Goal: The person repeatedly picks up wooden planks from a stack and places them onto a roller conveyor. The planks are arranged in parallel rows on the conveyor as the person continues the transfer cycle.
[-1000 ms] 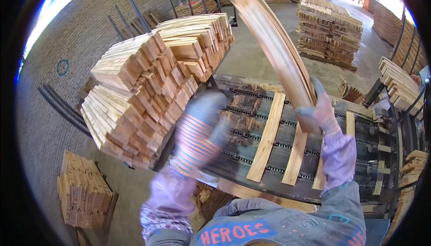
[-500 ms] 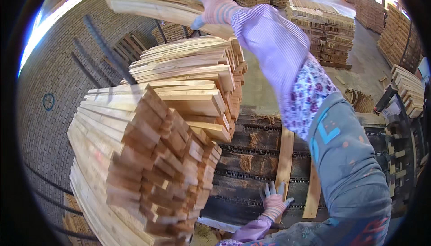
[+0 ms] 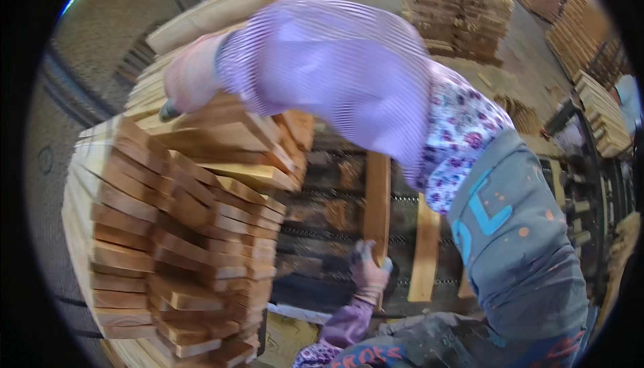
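My right hand (image 3: 194,76), in a striped glove, reaches across to the far left pile of wooden boards (image 3: 124,214). Its thumb bends over the near side of boards on the far row; its other fingers are blurred or hidden. Just beyond it, a pale board (image 3: 221,14) sits tilted on top of the row. My left hand (image 3: 370,275), also gloved, is closed round the near end of a narrow wooden board (image 3: 377,200) on the dark chain conveyor (image 3: 322,234). Its thumb lies on the right side and its fingers on the left.
To the right on the conveyor lies another board (image 3: 424,254). Tall stacks of boards (image 3: 456,12) stand on the floor behind. More boards (image 3: 604,113) rest by a dark metal frame (image 3: 594,160) at the right. Upright metal bars (image 3: 74,89) rise left of the pile.
My right hand has brought the raised boards down and left onto the pile. My left hand has gone from spread fingers to a grip on the board. The view has shifted.
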`<state>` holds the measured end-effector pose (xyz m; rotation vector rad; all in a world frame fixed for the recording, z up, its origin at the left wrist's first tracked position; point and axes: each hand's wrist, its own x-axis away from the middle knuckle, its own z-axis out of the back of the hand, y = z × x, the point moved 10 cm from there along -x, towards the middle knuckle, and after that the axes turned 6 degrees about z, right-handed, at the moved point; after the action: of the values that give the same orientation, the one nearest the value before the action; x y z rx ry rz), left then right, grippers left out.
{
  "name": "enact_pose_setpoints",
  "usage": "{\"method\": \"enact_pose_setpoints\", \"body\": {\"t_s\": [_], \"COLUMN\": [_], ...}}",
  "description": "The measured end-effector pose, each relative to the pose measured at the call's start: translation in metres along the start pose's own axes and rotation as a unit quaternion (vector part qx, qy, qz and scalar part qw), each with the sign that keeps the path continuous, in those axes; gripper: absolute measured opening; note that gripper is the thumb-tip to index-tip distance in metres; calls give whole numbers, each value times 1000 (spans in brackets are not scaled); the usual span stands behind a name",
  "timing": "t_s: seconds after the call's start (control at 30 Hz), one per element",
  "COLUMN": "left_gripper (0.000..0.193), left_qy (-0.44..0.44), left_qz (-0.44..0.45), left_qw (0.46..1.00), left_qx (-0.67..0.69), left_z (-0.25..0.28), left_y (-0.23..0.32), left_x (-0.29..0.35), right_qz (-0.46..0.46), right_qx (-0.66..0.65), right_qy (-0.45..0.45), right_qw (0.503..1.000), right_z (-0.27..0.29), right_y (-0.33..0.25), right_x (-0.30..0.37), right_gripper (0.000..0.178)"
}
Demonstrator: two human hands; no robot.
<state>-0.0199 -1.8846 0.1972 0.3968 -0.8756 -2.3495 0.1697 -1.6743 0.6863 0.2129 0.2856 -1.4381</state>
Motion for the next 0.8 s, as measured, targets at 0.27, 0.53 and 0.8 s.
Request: {"method": "enact_pose_setpoints", "body": {"t_s": [0.27, 0.53, 0.8], "left_gripper": [62, 97, 109], "left_qy": [-38, -165, -132], "left_qz": [-63, -20, 27], "left_qw": [997, 963, 974], "left_qx": [36, -211, -180], "left_z": [-6, -56, -40], "left_y": [81, 51, 23], "left_x": [18, 43, 33], "right_qz": [4, -432, -641], "right_qx": [-24, -13, -163], "right_qy": [104, -27, -199], "right_qw": [994, 901, 723], "right_z": [9, -127, -333], "right_y": [11, 22, -191], "right_x": [103, 510, 610], "right_gripper": [61, 74, 108]}}
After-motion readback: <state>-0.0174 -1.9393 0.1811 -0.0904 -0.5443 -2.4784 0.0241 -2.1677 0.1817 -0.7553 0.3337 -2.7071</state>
